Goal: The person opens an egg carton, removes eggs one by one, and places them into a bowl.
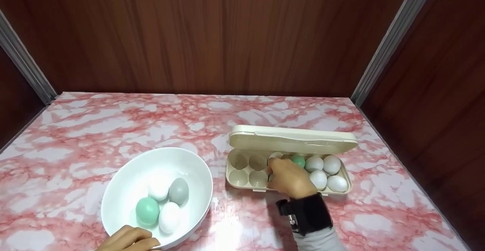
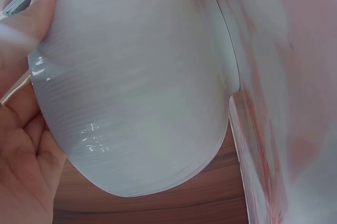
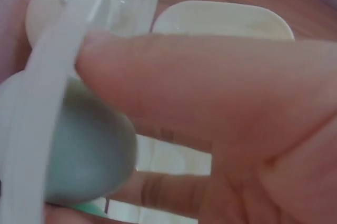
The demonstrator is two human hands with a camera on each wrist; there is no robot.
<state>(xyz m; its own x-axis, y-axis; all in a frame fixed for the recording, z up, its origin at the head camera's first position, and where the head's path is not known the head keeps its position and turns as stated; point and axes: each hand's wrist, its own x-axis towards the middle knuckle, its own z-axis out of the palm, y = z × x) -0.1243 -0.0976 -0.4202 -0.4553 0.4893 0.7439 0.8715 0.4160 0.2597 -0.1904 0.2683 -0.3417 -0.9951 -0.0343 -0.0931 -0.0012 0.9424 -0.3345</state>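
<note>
My left hand (image 1: 129, 239) grips the near rim of a white bowl (image 1: 123, 179), thumb over the edge and fingers underneath in the left wrist view. Inside the bowl lie a green egg (image 1: 147, 210), a grey egg (image 1: 179, 191) and two white eggs (image 1: 169, 217). Over at the right, my right hand (image 1: 290, 177) reaches down into a cream egg carton (image 1: 242, 185). Its thumb and fingers hold a grey egg (image 3: 95, 150), partly behind the carton's edge in the right wrist view. The head view hides this egg behind the hand.
The carton's lid (image 1: 291, 141) stands raised along the back. Pale eggs (image 1: 332, 165) and a green egg (image 1: 298, 160) fill its right part; cups (image 1: 258, 179) at its left end hold none. Wooden panels (image 1: 235, 35) enclose the marbled table (image 1: 182, 120).
</note>
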